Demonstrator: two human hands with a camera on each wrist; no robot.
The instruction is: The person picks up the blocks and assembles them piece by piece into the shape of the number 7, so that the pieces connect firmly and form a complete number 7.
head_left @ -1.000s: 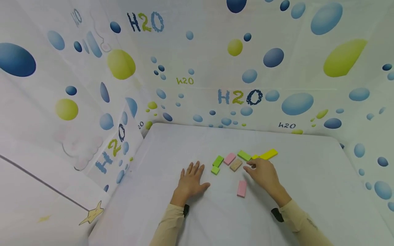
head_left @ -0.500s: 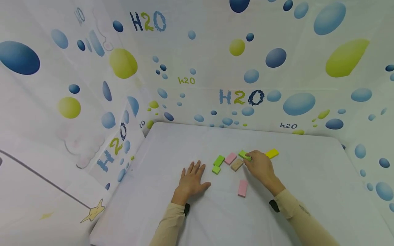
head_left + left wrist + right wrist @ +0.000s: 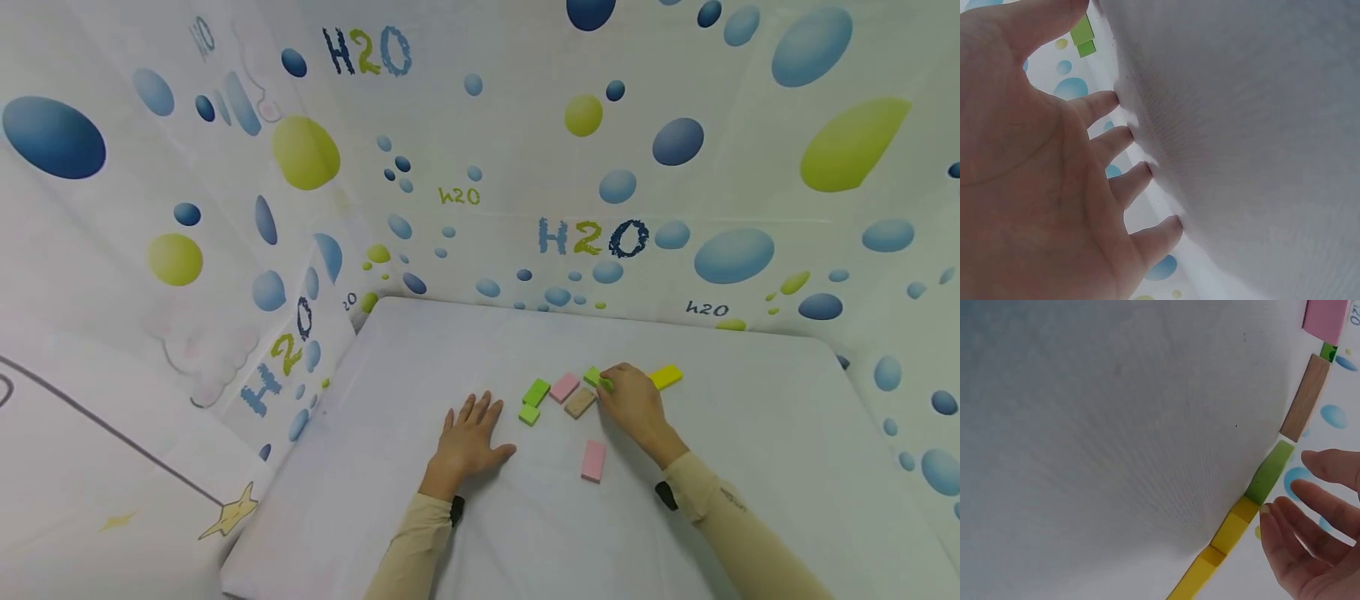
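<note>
My left hand (image 3: 467,450) lies on the white table with its fingers spread; fingertips (image 3: 1141,175) meet the surface in the left wrist view. My right hand (image 3: 633,408) is at the right end of a green block (image 3: 593,377), fingers loosely bent. In the right wrist view, the thumb and forefinger stand apart from this green block (image 3: 1270,472), and another fingertip is at its joint with a yellow block (image 3: 1233,528). That yellow block is hidden behind the hand from the head. A wooden block (image 3: 580,403) lies just left of the right fingers.
A pink block (image 3: 564,387), a green block (image 3: 536,392) and a small green block (image 3: 528,414) lie further left. Another pink block (image 3: 593,461) lies nearer the front. A long yellow block (image 3: 666,377) lies beyond the right hand. Patterned sheets stand behind the table (image 3: 420,333).
My right hand has moved from the yellow blocks leftward to the green block's right end. The left hand stays in place on the table. The head view has shifted slightly.
</note>
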